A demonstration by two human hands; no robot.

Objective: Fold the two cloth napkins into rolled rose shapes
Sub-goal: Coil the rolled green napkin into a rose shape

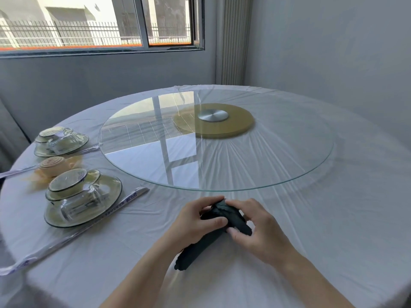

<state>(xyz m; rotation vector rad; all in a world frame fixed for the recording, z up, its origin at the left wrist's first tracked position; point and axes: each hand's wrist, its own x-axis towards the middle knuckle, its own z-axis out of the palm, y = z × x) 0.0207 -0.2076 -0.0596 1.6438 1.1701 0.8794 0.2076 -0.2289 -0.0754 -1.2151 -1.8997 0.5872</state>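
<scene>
Both forearms reach in low over the tabletop [289, 218]; left hand [195, 221] and right hand [260, 230] curl their fingers around the dark napkin [224, 215], pinching its coiled end.

Left hand [195, 221] and right hand [258, 227] gripping rolled black napkin [200, 245], peach napkin rose [53, 166] between 2 place settings

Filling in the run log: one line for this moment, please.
black napkin: partly rolled | left hand: grips napkin | right hand: pinches napkin | beige napkin: rolled rose, far left
</scene>
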